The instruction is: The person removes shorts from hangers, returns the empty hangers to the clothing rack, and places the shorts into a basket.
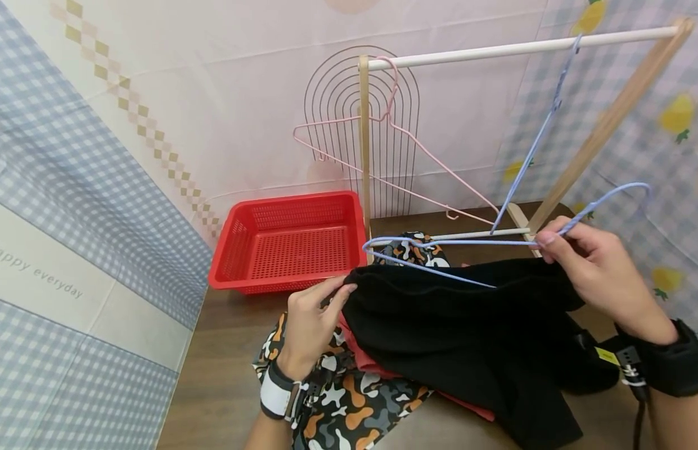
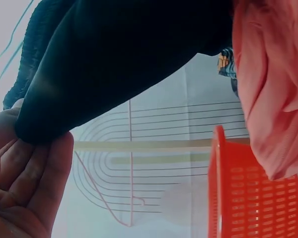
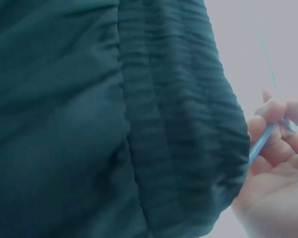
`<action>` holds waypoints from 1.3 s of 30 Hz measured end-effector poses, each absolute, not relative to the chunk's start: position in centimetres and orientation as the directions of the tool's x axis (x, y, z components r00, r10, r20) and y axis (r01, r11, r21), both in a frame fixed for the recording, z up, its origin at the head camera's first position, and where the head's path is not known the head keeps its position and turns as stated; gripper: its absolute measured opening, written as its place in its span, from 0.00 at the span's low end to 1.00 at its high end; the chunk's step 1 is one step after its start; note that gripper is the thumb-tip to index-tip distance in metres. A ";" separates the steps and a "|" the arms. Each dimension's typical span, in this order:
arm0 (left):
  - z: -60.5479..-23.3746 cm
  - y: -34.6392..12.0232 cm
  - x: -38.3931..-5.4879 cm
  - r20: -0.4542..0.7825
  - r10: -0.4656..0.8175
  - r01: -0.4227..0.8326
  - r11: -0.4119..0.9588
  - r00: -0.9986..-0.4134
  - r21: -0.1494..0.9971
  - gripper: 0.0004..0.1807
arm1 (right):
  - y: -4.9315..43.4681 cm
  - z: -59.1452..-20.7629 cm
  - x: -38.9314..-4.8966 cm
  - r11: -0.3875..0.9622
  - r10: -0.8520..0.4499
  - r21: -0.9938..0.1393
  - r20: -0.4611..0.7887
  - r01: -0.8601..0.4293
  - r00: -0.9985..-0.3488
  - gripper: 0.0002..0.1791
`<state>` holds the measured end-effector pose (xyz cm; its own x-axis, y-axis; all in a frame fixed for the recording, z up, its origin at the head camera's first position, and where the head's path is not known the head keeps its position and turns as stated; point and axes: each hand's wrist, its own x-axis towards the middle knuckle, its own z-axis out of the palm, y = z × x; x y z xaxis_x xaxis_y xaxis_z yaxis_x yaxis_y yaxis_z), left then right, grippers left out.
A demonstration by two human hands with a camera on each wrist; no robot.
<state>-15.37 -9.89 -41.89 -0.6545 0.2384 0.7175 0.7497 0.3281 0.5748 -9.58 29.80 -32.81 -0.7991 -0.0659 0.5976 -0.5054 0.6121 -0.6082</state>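
Observation:
Black pants with a gathered elastic waistband hang between both hands, waist edge uppermost. My left hand pinches the left end of the waistband between thumb and fingers; the left wrist view shows the black cloth in its fingertips. In my right hand is a blue hanger, gripped near the base of its hook. The hanger's left end sticks out above the waistband, and its lower bar runs down behind the front edge of the cloth. Whether the right fingers also hold the waistband I cannot tell.
Beneath the pants lie a camouflage-patterned garment and a coral-red garment. A red basket stands back left. On the rack's white rail hang a pink hanger and another blue hanger.

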 end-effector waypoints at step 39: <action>-44.4 -9.0 -15.4 0.356 0.294 0.459 0.472 -0.887 0.753 0.21 | 23.2 -32.8 -10.7 0.362 -0.180 -0.673 0.628 -0.645 -0.757 0.09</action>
